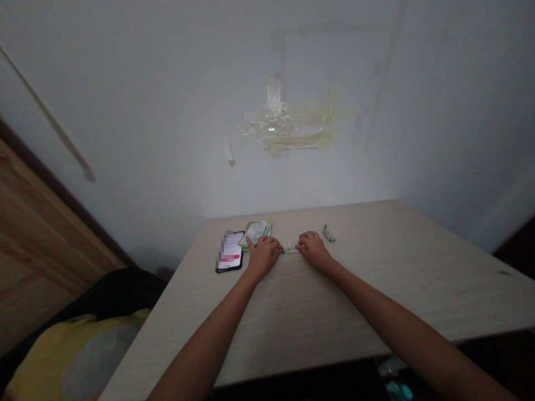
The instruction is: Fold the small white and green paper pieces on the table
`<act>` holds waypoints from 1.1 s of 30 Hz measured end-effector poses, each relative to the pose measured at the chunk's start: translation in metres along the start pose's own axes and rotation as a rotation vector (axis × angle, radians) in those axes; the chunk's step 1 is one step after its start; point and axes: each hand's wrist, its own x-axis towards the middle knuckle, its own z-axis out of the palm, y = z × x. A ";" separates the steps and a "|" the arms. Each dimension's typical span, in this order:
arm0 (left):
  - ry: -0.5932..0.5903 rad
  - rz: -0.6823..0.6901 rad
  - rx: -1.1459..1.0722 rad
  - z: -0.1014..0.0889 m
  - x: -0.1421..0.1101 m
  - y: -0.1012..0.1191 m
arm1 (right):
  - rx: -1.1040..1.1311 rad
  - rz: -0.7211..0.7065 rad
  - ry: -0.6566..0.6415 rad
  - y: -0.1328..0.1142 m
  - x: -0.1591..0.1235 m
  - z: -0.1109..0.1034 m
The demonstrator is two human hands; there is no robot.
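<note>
Between my hands a small folded strip of green-and-white printed packet [290, 250] lies at the table surface. My left hand [264, 255] pinches its left end with curled fingers. At the other end, the fingers of my right hand [312, 249] are closed on it too. Behind my left hand lie green-and-white flat packets [259, 227], partly covered by that hand. A second small folded packet piece [329, 233] rests just beyond my right hand, touching neither hand.
A phone [229, 257] with a lit screen lies left of my left hand. The pale wooden table [401, 278] meets a white wall [175, 111] with torn tape [288, 131] on it. A yellow-and-grey plush item [79, 356] sits below the table's left edge.
</note>
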 end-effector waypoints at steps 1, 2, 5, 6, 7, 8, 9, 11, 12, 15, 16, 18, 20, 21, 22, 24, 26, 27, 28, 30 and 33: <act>-0.013 0.012 -0.020 0.000 0.000 -0.001 | -0.003 0.000 0.000 0.000 0.000 0.000; -0.022 0.023 -0.036 0.000 0.001 -0.002 | -0.005 0.000 -0.002 -0.001 0.000 0.000; -0.050 0.028 -0.056 0.001 0.003 -0.004 | -0.012 0.015 -0.022 -0.002 0.001 0.000; -0.058 0.027 -0.060 0.001 0.003 -0.005 | -0.014 0.022 -0.028 -0.003 0.001 -0.001; -0.070 0.029 -0.067 0.001 0.003 -0.005 | -0.015 0.028 -0.033 -0.003 0.001 -0.001; -0.088 0.033 -0.079 0.002 0.004 -0.004 | -0.013 0.031 -0.036 -0.004 0.000 -0.002; -0.110 0.038 -0.093 0.001 0.004 -0.004 | -0.009 0.031 -0.037 -0.005 0.000 -0.003; -0.151 0.052 -0.120 0.001 0.003 -0.004 | 0.004 0.023 -0.035 -0.005 -0.001 -0.005; -0.163 0.056 -0.130 0.001 0.003 -0.004 | 0.011 0.017 -0.033 -0.005 -0.001 -0.005; -0.162 0.055 -0.140 0.000 0.002 -0.003 | 0.025 -0.003 -0.022 -0.003 -0.002 -0.005; -0.163 0.052 -0.143 0.000 0.002 -0.003 | 0.027 -0.008 -0.017 -0.002 -0.002 -0.004; -0.165 0.044 -0.150 -0.001 0.002 -0.003 | 0.025 -0.017 -0.006 -0.001 -0.002 -0.003; -0.167 0.045 -0.162 -0.001 0.003 -0.003 | 0.015 -0.023 0.001 0.000 -0.001 -0.001; -0.168 0.045 -0.168 -0.001 0.003 -0.002 | 0.010 -0.026 0.004 0.000 -0.001 0.000; -0.169 0.043 -0.173 0.000 0.003 -0.002 | 0.006 -0.028 0.006 0.000 -0.001 0.000; -0.173 0.037 -0.175 0.000 0.004 -0.003 | 0.001 -0.031 0.011 0.000 -0.001 0.001; -0.177 0.036 -0.163 0.001 0.004 -0.003 | 0.000 -0.026 0.012 0.000 -0.002 0.000; -0.179 0.039 -0.153 0.002 0.004 -0.003 | -0.002 -0.019 0.008 -0.001 -0.001 0.000; -0.180 0.044 -0.144 0.002 0.004 -0.004 | -0.007 -0.010 0.001 -0.001 -0.001 0.000; -0.183 0.054 -0.131 0.003 0.004 -0.004 | -0.028 0.011 -0.019 -0.002 -0.001 0.000; -0.175 0.071 -0.119 0.005 0.004 -0.005 | -0.066 0.028 -0.050 -0.004 -0.001 -0.001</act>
